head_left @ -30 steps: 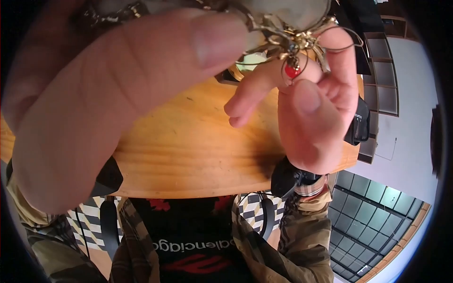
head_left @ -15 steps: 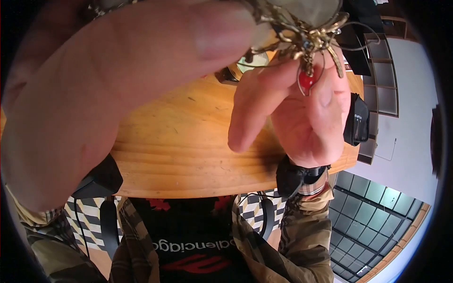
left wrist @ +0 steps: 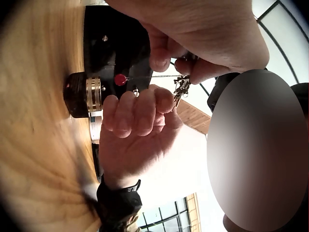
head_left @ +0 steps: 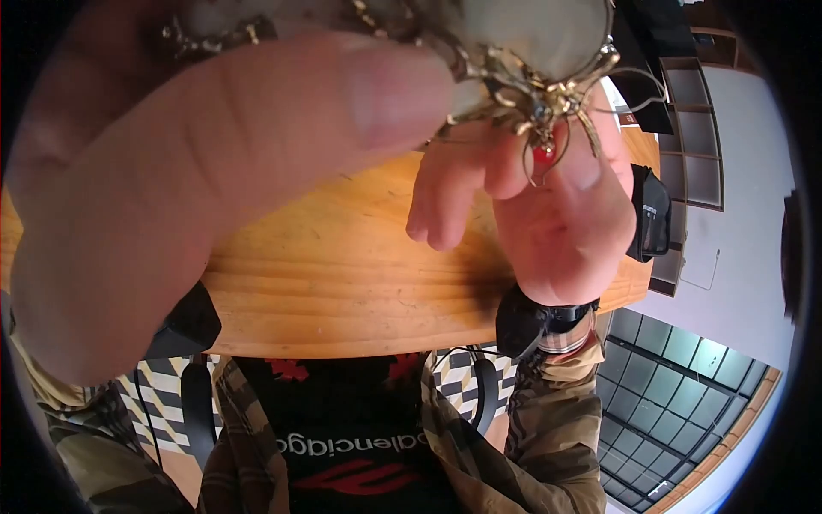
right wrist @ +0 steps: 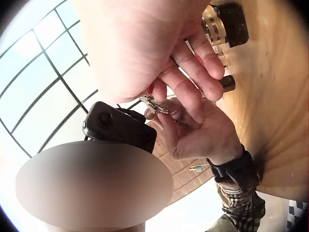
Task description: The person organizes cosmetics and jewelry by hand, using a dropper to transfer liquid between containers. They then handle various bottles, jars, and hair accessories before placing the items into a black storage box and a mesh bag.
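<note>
Close to the head camera, my left hand (head_left: 163,171) pinches a gold wire ornament (head_left: 556,94) with a pale stone (head_left: 535,34). My right hand (head_left: 561,223) is beneath its right end, thumb and forefinger pinching the ornament around a small red bead (head_left: 545,154). In the left wrist view the ornament (left wrist: 181,87) is between both hands, and a fine chain runs left to a hanging red bead (left wrist: 120,79). The right wrist view shows the ornament (right wrist: 155,104) edge-on between the fingertips. The right hand's other fingers are bent.
The wooden table (head_left: 342,283) lies below the hands. A black pouch (head_left: 651,214) is at its right side. In the left wrist view, a dark box with gold bands (left wrist: 93,94) stands beside a black object (left wrist: 116,29). Shelves (head_left: 693,128) are beyond.
The right hand first dropped away from the ornament with its fingers spread, then came back in with bent fingers. The ornament swung right and returned left. The left hand keeps its pinch.
</note>
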Available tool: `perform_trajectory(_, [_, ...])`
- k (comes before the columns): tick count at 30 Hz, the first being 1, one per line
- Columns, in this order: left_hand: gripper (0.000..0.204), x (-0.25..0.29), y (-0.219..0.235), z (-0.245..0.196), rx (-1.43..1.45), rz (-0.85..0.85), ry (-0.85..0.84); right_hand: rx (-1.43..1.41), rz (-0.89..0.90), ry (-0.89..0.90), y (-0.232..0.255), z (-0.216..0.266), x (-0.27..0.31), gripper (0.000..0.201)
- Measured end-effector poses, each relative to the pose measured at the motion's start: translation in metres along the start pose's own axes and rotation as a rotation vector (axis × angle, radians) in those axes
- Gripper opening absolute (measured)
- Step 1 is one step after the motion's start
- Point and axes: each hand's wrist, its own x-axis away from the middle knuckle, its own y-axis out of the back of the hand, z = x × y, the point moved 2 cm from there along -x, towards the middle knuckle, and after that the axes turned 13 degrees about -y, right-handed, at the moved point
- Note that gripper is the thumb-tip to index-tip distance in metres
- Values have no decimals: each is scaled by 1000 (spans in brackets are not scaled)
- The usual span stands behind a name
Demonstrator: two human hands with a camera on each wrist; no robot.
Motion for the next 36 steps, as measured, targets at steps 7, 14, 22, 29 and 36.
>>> perform_trajectory(7, [64,0,1,0,-29,15,1,-162,-3,11,-2,-4,1,28])
perform_trajectory(14, [64,1,2,0,-55,32,3,-245,33,-47,1,-3,0,24])
perform_trajectory(22, [64,1,3,0,-82,51,4,-89,-71,-56,2,3,10,34])
perform_trajectory(29, [64,1,5,-1,-109,67,4,19,-100,30,5,6,14,29])
perform_trajectory(36, [63,0,7,-5,-134,85,6,126,-132,114,2,4,12,25])
